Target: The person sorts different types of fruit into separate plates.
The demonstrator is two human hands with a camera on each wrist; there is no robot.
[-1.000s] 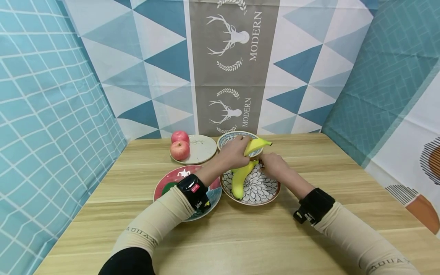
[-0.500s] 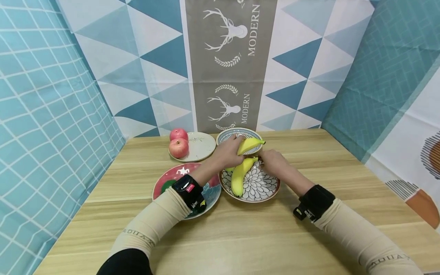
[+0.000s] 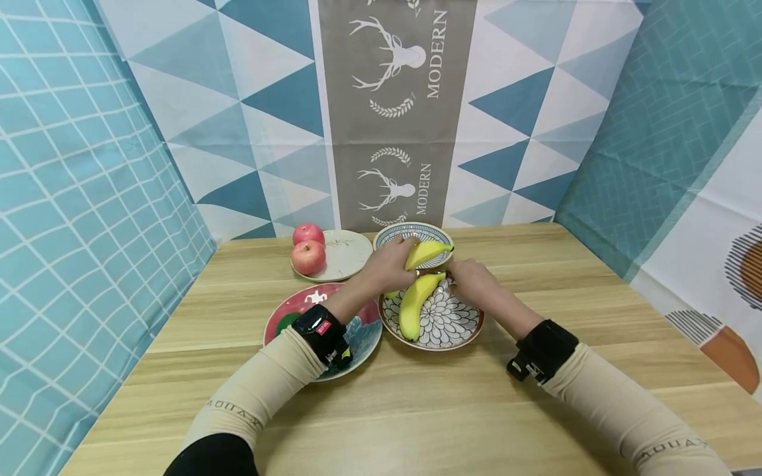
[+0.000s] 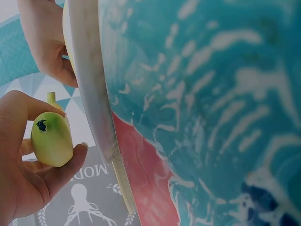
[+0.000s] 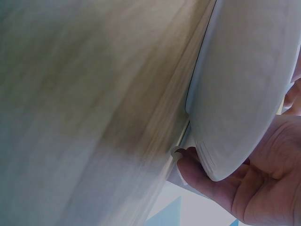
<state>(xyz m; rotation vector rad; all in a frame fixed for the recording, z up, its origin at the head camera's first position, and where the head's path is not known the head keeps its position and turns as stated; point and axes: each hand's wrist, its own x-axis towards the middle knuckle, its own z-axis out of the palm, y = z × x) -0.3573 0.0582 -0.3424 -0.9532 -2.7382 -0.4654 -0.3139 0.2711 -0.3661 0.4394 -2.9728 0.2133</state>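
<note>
In the left grip [image 3: 388,266], one banana [image 3: 428,252].

"MODERN" runs sideways twice on the stag-printed grey fabric strip [image 3: 397,132] beyond the fingers of the left hand [image 3: 389,264] and right hand [image 3: 475,281]. Well behind those fingers, what looks like "AQUAX" stands on the beige fabric left sleeve [image 3: 253,387] and beige fabric right sleeve [image 3: 631,406] (the red tag [image 3: 323,328] on the black left wrist strap [image 3: 324,344] is illegible).
</note>
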